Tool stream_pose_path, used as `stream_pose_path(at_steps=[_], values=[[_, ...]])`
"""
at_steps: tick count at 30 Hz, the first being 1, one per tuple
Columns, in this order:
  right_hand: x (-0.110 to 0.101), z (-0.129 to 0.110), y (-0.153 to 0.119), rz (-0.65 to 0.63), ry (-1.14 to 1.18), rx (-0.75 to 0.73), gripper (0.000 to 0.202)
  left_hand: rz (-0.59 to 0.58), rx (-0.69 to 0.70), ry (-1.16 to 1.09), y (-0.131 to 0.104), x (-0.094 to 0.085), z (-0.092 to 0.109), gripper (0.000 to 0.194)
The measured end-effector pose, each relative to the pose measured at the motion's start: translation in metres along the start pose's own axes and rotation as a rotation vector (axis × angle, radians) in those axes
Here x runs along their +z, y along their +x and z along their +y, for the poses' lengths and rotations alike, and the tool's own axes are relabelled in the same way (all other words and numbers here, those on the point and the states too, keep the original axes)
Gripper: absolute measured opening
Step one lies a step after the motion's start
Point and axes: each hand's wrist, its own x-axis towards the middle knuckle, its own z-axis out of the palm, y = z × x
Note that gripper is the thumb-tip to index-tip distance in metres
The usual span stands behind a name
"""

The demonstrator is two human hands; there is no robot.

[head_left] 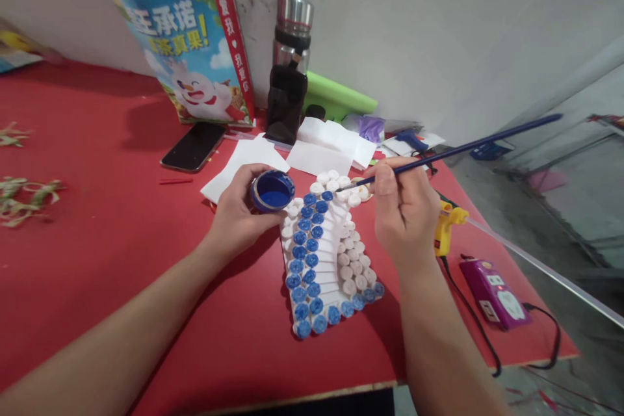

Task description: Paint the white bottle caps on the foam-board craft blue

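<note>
My left hand is closed around a small open jar of blue paint, tilted so its inside shows. Between the fingers of my right hand is a long dark-blue paintbrush, its tip at the top of the craft piece. That piece lies on the red table, made of small rolled discs around a band of white strips. Discs along its left and bottom edges are blue; those at the top and inner right are white or off-white.
Behind stand a printed bag, a steel flask and a black bottle. A phone and white papers lie before them. At right are a yellow glue gun and purple power socket with cables. The red table has its front edge nearby.
</note>
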Motion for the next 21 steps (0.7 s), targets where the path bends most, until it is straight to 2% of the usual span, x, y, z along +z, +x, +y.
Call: stream_pose_path(at_steps=[3, 16, 21], values=[[0.0009, -0.0001, -0.0003, 0.024, -0.009, -0.022, 0.017, 0.003, -0.001, 0.001, 0.0000, -0.0004, -0.0007, 0.064], [0.0004, -0.0044, 0.0005, -0.071, 0.004, -0.023, 0.020, 0.003, 0.040, 0.035, 0.0012, -0.0014, -0.0031, 0.063], [0.0002, -0.0061, -0.0006, 0.001, 0.010, -0.007, 0.020, 0.003, 0.040, 0.033, 0.0013, -0.0012, -0.0026, 0.063]])
